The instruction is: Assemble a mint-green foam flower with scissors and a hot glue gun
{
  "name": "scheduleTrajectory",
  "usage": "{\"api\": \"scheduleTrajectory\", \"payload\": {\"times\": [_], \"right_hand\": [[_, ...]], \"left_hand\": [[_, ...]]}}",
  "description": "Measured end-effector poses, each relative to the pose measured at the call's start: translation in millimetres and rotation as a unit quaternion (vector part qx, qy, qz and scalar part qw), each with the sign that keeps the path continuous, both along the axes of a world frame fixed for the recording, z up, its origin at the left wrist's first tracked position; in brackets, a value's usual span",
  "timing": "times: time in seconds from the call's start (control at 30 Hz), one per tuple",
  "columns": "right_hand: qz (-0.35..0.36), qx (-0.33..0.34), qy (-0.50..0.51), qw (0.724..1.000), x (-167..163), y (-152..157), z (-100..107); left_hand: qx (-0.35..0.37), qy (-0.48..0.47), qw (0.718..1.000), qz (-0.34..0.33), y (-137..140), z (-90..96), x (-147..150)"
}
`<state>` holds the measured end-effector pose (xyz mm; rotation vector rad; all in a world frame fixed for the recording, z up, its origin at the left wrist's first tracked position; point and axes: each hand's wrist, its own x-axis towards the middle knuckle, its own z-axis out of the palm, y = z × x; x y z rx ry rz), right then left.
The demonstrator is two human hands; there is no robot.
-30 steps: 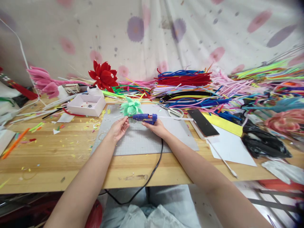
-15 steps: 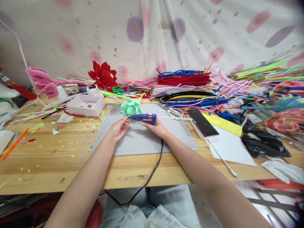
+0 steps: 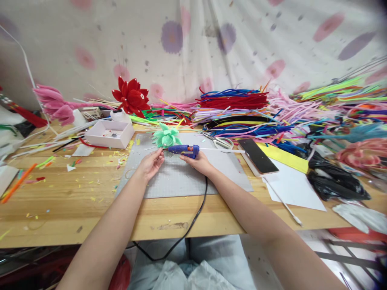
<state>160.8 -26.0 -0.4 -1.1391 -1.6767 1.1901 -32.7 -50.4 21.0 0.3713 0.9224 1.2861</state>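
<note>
In my right hand [image 3: 198,162] is a blue hot glue gun [image 3: 184,150], held level with its nozzle toward the left. A white glue stick [image 3: 222,150] sticks out of its back end, and a black cord [image 3: 198,217] hangs down from it. My left hand [image 3: 152,164] is closed in a pinch right at the nozzle tip; whatever lies between its fingers is too small to make out. Just behind the nozzle sits a mint-green flower [image 3: 166,136] with fuzzy petals. Under both hands lies a grey cutting mat [image 3: 178,181].
Scissors [image 3: 223,143] and a phone [image 3: 258,156] lie to the right. Bundles of pipe cleaners [image 3: 232,100] line the back. A white box [image 3: 110,135] and a red flower [image 3: 131,96] stand at back left. Scraps litter the wooden table [image 3: 99,213].
</note>
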Motion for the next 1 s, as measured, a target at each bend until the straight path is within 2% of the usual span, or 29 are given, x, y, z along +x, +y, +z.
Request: {"api": "scheduleTrajectory", "payload": {"times": [1.0], "right_hand": [[-0.001, -0.004, -0.007, 1.000, 0.4, -0.7, 1.1]], "left_hand": [[-0.010, -0.013, 1.000, -0.007, -0.6, 1.5, -0.7]]}}
